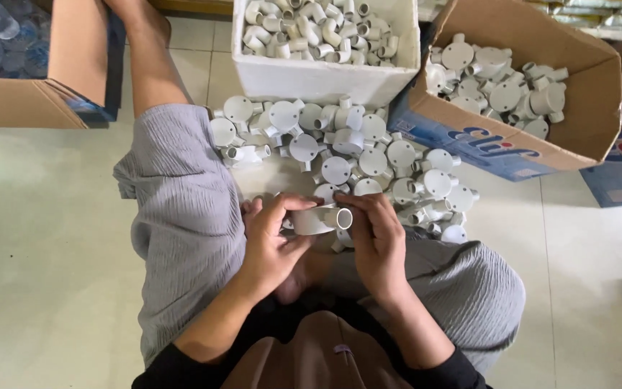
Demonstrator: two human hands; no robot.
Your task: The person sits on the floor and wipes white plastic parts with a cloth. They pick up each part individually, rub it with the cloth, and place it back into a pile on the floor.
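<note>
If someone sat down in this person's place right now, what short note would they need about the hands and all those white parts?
Left hand: grips the round white junction box from its left side.
Right hand: fingers on the box's short pipe outlet, whose open end faces the camera.
Loose pile of the same white boxes lies on the floor just beyond the knees.
White foam box behind it holds small elbow fittings.
Cardboard box at the right holds more round boxes.
Done: one box is in hand. Left: the floor pile looks untouched; how many pieces are finished cannot be told.
</note>
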